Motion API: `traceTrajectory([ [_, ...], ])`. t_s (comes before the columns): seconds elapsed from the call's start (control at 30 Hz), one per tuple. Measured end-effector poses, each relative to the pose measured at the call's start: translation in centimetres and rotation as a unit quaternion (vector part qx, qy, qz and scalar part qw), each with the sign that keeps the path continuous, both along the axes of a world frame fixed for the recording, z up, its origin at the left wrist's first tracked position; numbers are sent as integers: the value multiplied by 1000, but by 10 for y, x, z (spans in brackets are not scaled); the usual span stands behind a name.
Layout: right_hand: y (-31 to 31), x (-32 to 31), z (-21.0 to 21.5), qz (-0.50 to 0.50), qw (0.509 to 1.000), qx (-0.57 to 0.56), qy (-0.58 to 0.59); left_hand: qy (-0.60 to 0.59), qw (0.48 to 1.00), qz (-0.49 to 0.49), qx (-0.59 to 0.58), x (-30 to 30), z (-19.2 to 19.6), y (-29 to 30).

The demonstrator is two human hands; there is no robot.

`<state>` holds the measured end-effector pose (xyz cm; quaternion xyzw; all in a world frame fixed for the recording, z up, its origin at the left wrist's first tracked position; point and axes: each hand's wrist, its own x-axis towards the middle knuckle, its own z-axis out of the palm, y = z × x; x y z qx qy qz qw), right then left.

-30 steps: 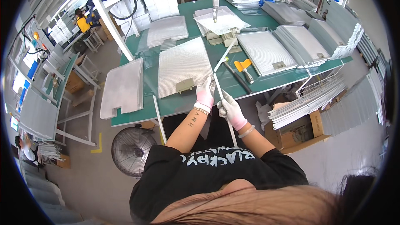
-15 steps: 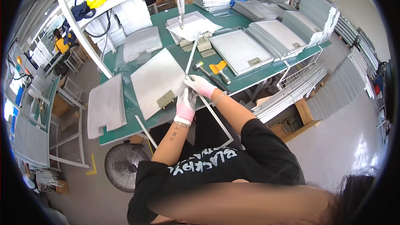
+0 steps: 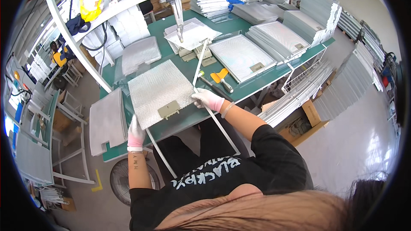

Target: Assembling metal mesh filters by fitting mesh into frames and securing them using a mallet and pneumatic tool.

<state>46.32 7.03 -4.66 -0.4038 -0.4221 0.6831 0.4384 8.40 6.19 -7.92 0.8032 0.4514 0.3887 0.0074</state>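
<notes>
A silvery mesh panel (image 3: pixel 160 87) with a beige latch-like plate (image 3: pixel 169 109) at its near edge lies at the front of the green table. My right hand (image 3: pixel 208 99), in a white and pink glove, pinches a thin white frame strip (image 3: pixel 224 133) at the panel's right corner. Another part of the strip rises toward the table's back, and a separate length runs down toward my lap. At the panel's near left corner, my left hand (image 3: pixel 135 134), gloved alike, has its fingers closed at the edge.
Close by on the right lie a hammer (image 3: pixel 216 86) and a yellow scraper (image 3: pixel 220 75). Framed panels (image 3: pixel 242 57) stand behind them. A powered driver (image 3: pixel 173 6) hangs over the table. More mesh sheets (image 3: pixel 107 122) lie at left, beside a floor fan (image 3: pixel 122 179).
My left hand has left the right corner, where both hands were together, and moved left to the panel's near left corner. My right hand stays at the strip. The view has shifted slightly.
</notes>
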Motion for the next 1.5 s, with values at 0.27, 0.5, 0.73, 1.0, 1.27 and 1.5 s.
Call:
traceTrajectory([
  [0.27,-37,13,46,-25,990,138,-16,-414,844,-91,-327,27,83,-41],
  [0.5,-65,1,85,-20,975,222,-23,-341,939,14,-44,53,118,-96],
  [0.73,-89,-31,127,55,943,328,11,-576,815,-49,-48,11,115,-159],
  [1.0,-40,-49,181,-41,901,432,4,-459,884,-78,-44,-12,173,-101],
  [1.27,-1,-14,177,-199,872,447,-9,-457,874,-165,-5,50,222,-22],
  [1.5,26,-3,158,-243,846,470,-72,-452,866,-215,-16,47,186,12],
])
